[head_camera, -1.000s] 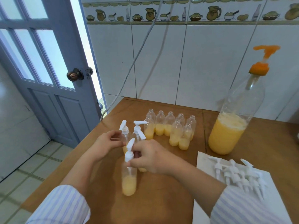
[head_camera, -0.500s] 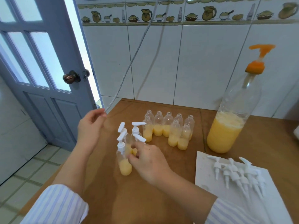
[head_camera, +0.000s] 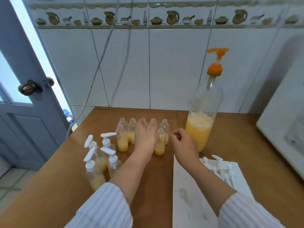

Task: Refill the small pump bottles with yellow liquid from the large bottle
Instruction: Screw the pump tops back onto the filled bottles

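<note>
The left hand (head_camera: pixel 144 137) reached flat into the cluster of uncapped small bottles (head_camera: pixel 160 142), fingers straight and relaxed among their necks; whether it had closed on one could not be told, since the palm hid the bottle beneath it. The right hand (head_camera: pixel 184 143) hovered just beside the cluster, at about three o'clock from the left, fingers loosely curled and holding nothing.

The uncapped bottles stood upright, part-filled with yellow liquid, directly under and at twelve o'clock from the left hand, so the left hand was plainly the nearer. The large bottle (head_camera: pixel 202 122) with its orange pump stood upright at about one o'clock from the right hand, close by. Loose white pump heads (head_camera: pixel 218 167) lay on a white sheet (head_camera: pixel 189 195) at five o'clock from the right hand. Four capped small bottles (head_camera: pixel 102 160) stood at eight o'clock from the left hand, on the wooden tabletop (head_camera: pixel 65 186).

Judging by this, the next move would probably be lifting one open bottle straight up by its neck.
</note>
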